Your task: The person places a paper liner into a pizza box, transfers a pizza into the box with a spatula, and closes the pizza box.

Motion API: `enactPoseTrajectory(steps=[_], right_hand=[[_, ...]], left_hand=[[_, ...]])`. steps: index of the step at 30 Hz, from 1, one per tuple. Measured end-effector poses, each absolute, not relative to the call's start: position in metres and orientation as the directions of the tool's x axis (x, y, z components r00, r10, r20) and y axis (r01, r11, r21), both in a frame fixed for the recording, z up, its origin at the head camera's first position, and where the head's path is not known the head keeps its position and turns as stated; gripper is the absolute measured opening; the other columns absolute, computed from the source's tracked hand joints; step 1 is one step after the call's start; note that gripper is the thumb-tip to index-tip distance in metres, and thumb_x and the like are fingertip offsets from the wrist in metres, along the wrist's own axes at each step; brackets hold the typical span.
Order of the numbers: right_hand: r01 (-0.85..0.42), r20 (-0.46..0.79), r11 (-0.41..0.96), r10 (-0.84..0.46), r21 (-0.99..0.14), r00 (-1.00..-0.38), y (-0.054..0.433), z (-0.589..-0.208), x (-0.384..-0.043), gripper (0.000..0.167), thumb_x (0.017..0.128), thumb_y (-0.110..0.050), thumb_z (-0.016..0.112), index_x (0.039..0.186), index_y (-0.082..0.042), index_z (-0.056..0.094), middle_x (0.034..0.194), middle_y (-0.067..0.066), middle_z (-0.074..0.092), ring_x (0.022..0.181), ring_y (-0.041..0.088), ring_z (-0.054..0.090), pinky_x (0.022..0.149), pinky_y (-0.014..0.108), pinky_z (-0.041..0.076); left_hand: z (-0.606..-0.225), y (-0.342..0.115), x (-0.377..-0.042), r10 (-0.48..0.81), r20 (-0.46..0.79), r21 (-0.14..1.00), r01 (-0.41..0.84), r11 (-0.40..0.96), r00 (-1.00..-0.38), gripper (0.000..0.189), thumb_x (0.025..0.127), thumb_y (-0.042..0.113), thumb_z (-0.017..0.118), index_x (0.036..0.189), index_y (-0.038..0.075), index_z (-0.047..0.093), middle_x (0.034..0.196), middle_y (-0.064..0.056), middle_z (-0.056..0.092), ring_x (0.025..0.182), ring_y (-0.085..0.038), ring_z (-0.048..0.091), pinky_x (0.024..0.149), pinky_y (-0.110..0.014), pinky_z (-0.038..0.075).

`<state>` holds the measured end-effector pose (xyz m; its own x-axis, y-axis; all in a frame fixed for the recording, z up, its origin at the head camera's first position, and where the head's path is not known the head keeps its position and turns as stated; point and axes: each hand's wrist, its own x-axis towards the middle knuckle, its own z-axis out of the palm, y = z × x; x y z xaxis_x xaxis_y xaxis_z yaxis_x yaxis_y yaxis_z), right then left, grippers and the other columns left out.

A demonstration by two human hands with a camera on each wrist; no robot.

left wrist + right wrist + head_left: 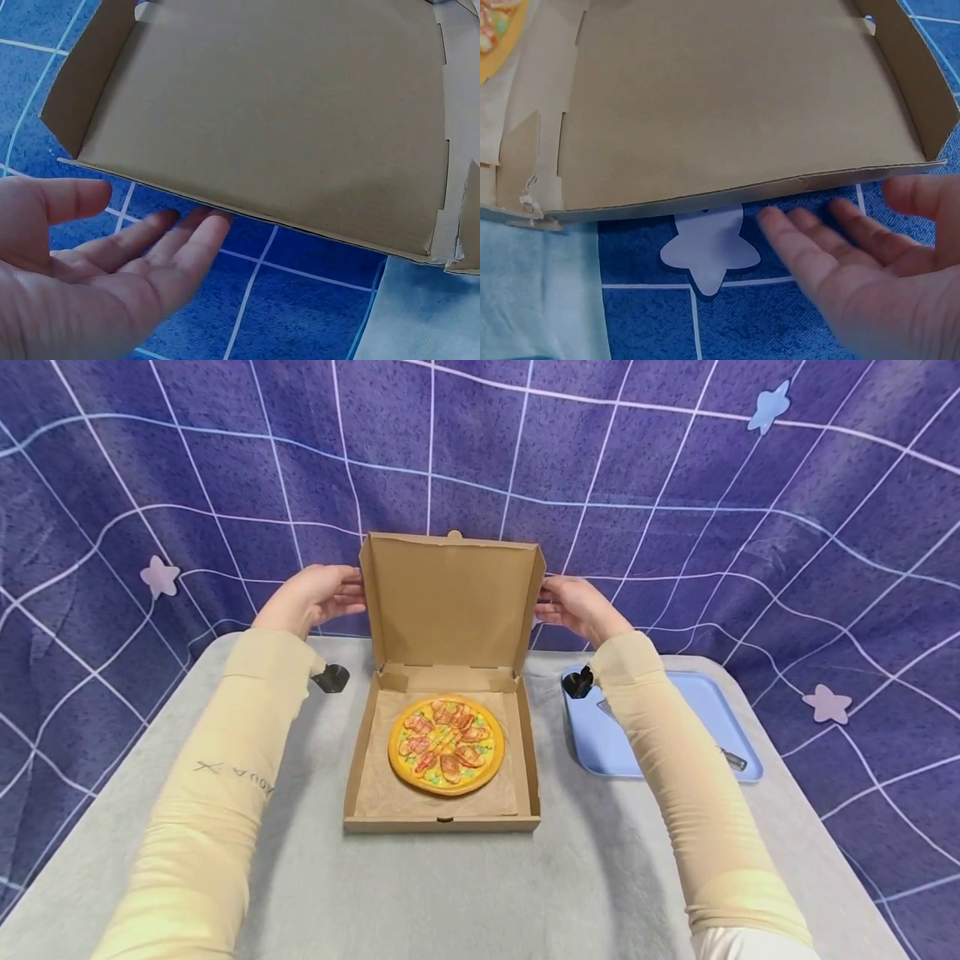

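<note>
A cardboard pizza box (442,823) lies on the table with its lid (453,602) raised upright at the back. Inside, on brown paper (375,777), sits a round pizza (446,745) topped with meat slices and green bits. My left hand (318,596) is at the lid's left edge, fingers loosely extended, fingertips at or just behind the cardboard (262,112). At the opposite edge my right hand (577,606) is held in much the same way, thumb apart from the fingers. Whether the fingertips touch the lid (735,97) is hard to tell.
To the right of the box, a blue tray (600,752) holds a metal utensil with a dark handle (733,760), partly hidden under my right forearm. Behind the grey table (450,893) hangs a purple curtain (480,443) with a grid pattern and stars.
</note>
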<state>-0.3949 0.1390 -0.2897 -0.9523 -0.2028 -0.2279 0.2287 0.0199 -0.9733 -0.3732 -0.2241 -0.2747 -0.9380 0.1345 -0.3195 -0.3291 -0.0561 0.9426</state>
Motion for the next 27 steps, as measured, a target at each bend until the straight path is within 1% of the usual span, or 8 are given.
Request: enactPoseTrajectory(steps=[3,5,11,14,17,19,24,27], right_hand=[[0.211,-0.209,0.015,-0.203,-0.977,-0.957,0.139,-0.286,-0.393,0.043,0.101,-0.018,0.036,0.139,0.002,0.038,0.118,0.014,0.051,0.084,0.02,0.061,0.106,0.04,0.04],[0.208,-0.204,0.004,-0.209,-0.978,-0.956,0.139,-0.283,-0.392,0.044,0.101,-0.021,0.037,0.138,0.002,0.038,0.121,0.016,0.05,0.095,0.025,0.06,0.106,0.04,0.04],[0.197,-0.19,-0.01,-0.23,-0.98,-0.955,0.142,-0.278,-0.391,0.051,0.1,-0.034,0.041,0.139,-0.001,0.038,0.137,0.023,0.044,0.116,0.034,0.051,0.106,0.04,0.039],[0.192,-0.185,-0.005,-0.24,-0.981,-0.953,0.143,-0.277,-0.39,0.056,0.099,-0.038,0.042,0.142,-0.002,0.035,0.142,0.023,0.041,0.122,0.035,0.049,0.106,0.04,0.039],[0.187,-0.181,0.001,-0.239,-0.982,-0.954,0.143,-0.277,-0.39,0.059,0.099,-0.04,0.042,0.144,-0.003,0.033,0.143,0.023,0.04,0.125,0.036,0.046,0.106,0.04,0.04],[0.187,-0.183,0.005,-0.234,-0.982,-0.955,0.143,-0.276,-0.389,0.059,0.099,-0.04,0.042,0.144,-0.004,0.034,0.143,0.022,0.041,0.125,0.036,0.046,0.105,0.04,0.041],[0.186,-0.18,-0.004,-0.234,-0.982,-0.955,0.143,-0.276,-0.387,0.058,0.098,-0.037,0.044,0.144,-0.004,0.034,0.142,0.023,0.041,0.117,0.032,0.052,0.105,0.04,0.04],[0.196,-0.186,-0.018,-0.234,-0.98,-0.954,0.144,-0.276,-0.385,0.058,0.097,-0.036,0.047,0.144,-0.003,0.035,0.142,0.024,0.041,0.112,0.031,0.055,0.105,0.04,0.04]], left_hand=[[-0.274,-0.227,-0.371,0.143,-0.295,0.947,-0.309,-0.086,-0.945,0.046,0.099,0.017,0.04,0.141,-0.001,0.032,0.098,-0.007,0.061,0.088,-0.015,0.062,0.085,-0.025,0.053],[-0.272,-0.228,-0.37,0.151,-0.291,0.945,-0.309,-0.11,-0.945,0.041,0.099,0.019,0.044,0.136,0.002,0.039,0.089,-0.004,0.062,0.088,-0.016,0.062,0.087,-0.026,0.052],[-0.268,-0.23,-0.368,0.147,-0.295,0.936,-0.316,-0.154,-0.944,0.032,0.094,0.032,0.053,0.115,0.008,0.05,0.088,-0.004,0.064,0.087,-0.018,0.061,0.086,-0.027,0.053],[-0.267,-0.23,-0.368,0.137,-0.3,0.934,-0.32,-0.157,-0.944,0.045,0.093,0.036,0.055,0.127,0.007,0.047,0.086,-0.003,0.064,0.086,-0.017,0.06,0.085,-0.027,0.053],[-0.267,-0.228,-0.367,0.131,-0.3,0.937,-0.318,-0.147,-0.945,0.063,0.092,0.039,0.054,0.143,0.006,0.035,0.085,-0.001,0.064,0.088,-0.016,0.06,0.085,-0.026,0.052],[-0.267,-0.227,-0.367,0.123,-0.298,0.94,-0.313,-0.136,-0.947,0.068,0.092,0.039,0.054,0.146,0.004,0.031,0.086,-0.001,0.064,0.089,-0.016,0.06,0.087,-0.027,0.052],[-0.267,-0.225,-0.365,0.092,-0.281,0.947,-0.292,-0.132,-0.955,0.043,0.092,0.036,0.057,0.125,0.008,0.05,0.096,-0.003,0.062,0.09,-0.017,0.061,0.09,-0.028,0.051],[-0.268,-0.224,-0.365,0.09,-0.267,0.952,-0.277,-0.128,-0.959,0.029,0.093,0.033,0.057,0.111,0.01,0.054,0.099,-0.003,0.06,0.088,-0.017,0.061,0.088,-0.028,0.052]])
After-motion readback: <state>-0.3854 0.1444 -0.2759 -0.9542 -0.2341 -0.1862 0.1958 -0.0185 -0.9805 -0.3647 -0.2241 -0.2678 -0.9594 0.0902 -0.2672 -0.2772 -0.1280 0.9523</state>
